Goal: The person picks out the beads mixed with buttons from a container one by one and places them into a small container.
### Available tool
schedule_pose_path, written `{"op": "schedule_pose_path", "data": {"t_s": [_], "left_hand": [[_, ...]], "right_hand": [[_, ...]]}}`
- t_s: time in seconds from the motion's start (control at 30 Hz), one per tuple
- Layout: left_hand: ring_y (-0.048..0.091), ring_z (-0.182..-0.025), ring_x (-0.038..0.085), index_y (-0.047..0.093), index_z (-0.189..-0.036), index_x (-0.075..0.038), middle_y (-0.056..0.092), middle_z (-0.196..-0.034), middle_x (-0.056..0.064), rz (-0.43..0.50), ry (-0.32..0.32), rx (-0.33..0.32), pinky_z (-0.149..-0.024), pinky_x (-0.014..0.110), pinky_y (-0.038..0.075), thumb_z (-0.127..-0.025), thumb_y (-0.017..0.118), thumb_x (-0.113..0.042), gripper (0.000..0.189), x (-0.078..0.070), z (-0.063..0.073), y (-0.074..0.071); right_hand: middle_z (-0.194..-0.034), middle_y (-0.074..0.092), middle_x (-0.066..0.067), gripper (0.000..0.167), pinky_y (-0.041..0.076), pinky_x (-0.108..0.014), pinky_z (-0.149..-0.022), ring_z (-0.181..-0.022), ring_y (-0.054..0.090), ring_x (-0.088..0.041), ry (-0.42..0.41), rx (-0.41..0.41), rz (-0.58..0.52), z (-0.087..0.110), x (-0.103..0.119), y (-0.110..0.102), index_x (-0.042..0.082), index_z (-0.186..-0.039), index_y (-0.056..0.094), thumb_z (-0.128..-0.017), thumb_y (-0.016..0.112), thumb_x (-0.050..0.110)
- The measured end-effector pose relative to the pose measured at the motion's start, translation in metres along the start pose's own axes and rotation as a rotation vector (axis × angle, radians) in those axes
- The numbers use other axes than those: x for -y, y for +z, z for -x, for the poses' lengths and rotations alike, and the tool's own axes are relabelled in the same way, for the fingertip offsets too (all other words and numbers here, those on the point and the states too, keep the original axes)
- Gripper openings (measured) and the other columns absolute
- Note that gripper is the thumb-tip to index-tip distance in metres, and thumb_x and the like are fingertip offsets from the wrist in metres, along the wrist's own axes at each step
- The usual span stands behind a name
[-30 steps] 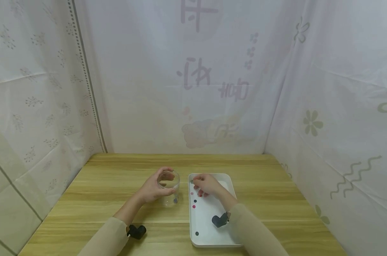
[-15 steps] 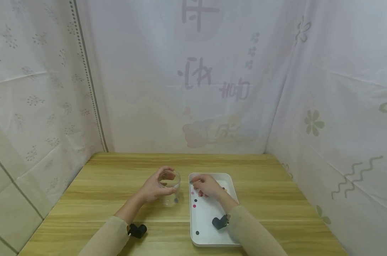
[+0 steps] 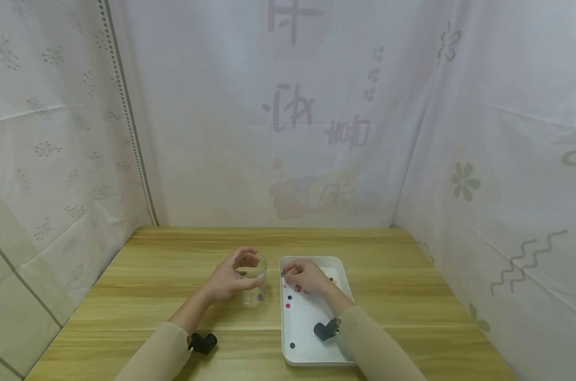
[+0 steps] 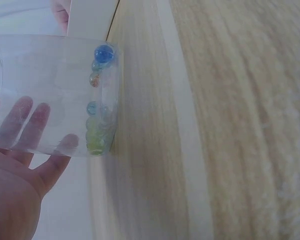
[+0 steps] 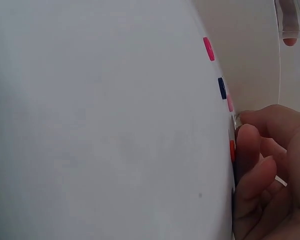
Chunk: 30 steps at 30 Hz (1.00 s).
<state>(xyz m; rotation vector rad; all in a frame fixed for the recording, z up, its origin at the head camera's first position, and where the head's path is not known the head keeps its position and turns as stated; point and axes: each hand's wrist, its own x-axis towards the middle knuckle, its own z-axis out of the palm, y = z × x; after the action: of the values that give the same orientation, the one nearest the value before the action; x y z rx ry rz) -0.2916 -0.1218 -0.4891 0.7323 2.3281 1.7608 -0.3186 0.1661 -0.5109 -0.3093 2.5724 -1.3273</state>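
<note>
My left hand (image 3: 227, 278) grips a clear plastic jar (image 4: 45, 65) from its left side, fingers wrapped round the wall. Several glass marbles (image 4: 104, 54), blue, greenish and yellow-green, lie along the jar's bottom. My right hand (image 3: 309, 276) reaches into the white tray (image 3: 307, 333) at its far left part. Its thumb and forefinger pinch a small clear marble (image 5: 237, 120) close to the tray's side wall. The remaining fingers curl over a red button (image 5: 232, 150), which is partly hidden. Near that hand lie a pink button (image 3: 288, 305) and a dark button (image 3: 290, 297).
Another dark button (image 3: 292, 345) lies near the tray's front left corner. Small yellow and dark pieces show behind the right wrist. The wooden table (image 3: 149, 296) carries jar and tray side by side, with patterned cloth (image 3: 211, 174) hanging behind and along the sides.
My right thumb and forefinger have drawn in around the marble and shifted slightly left and towards me at the tray's left wall. The left hand and jar stay put.
</note>
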Motion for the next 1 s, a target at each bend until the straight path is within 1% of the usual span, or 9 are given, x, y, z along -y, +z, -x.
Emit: {"op": "schedule_pose_path", "data": {"t_s": [0.23,0.43,0.6,0.87,1.0], "left_hand": [[0.059,-0.142,0.042,0.046,-0.156,-0.006,0.061,-0.151,0.028,0.000,0.002,0.000,-0.113,0.069,0.050,-0.091,0.089,-0.019,0.079,-0.0001,0.0004,-0.0002],[0.058,-0.143,0.043,0.045,-0.157,-0.005,0.059,-0.153,0.030,0.002,0.008,0.001,-0.113,0.069,0.051,-0.092,0.089,-0.019,0.080,-0.0015,0.0005,-0.0001],[0.058,-0.143,0.042,0.045,-0.157,-0.005,0.059,-0.153,0.029,-0.001,0.005,0.001,-0.113,0.068,0.050,-0.092,0.089,-0.019,0.080,-0.0018,0.0004,-0.0005],[0.059,-0.142,0.041,0.046,-0.156,-0.007,0.061,-0.151,0.029,0.009,0.008,0.003,-0.113,0.067,0.051,-0.092,0.089,-0.019,0.078,0.0014,-0.0008,-0.0004],[0.060,-0.142,0.041,0.048,-0.154,-0.011,0.063,-0.151,0.025,0.001,0.006,-0.001,-0.113,0.067,0.051,-0.091,0.089,-0.019,0.076,0.0013,-0.0008,-0.0005]], "right_hand": [[-0.088,0.067,-0.001,0.022,0.045,-0.022,-0.052,-0.061,0.059,-0.011,0.004,-0.002,0.027,-0.0008,-0.0022,0.0033,0.014,-0.119,0.079,-0.098,0.075,0.009],[-0.086,0.068,0.000,0.019,0.043,-0.022,-0.050,-0.060,0.056,-0.011,0.006,-0.005,0.033,-0.0002,-0.0015,0.0039,0.014,-0.116,0.079,-0.099,0.074,0.008],[-0.087,0.069,0.000,0.015,0.044,-0.022,-0.051,-0.060,0.056,-0.011,0.006,-0.002,0.035,0.0015,0.0006,0.0032,0.015,-0.114,0.079,-0.100,0.075,0.011],[-0.090,0.072,0.001,0.015,0.046,-0.023,-0.052,-0.061,0.059,-0.012,0.020,-0.012,0.043,0.0001,-0.0003,0.0033,0.016,-0.116,0.078,-0.102,0.075,0.016],[-0.089,0.072,0.000,0.013,0.047,-0.024,-0.052,-0.060,0.060,-0.013,0.025,-0.013,0.036,0.0000,0.0011,0.0026,0.016,-0.115,0.078,-0.102,0.075,0.017]]}}
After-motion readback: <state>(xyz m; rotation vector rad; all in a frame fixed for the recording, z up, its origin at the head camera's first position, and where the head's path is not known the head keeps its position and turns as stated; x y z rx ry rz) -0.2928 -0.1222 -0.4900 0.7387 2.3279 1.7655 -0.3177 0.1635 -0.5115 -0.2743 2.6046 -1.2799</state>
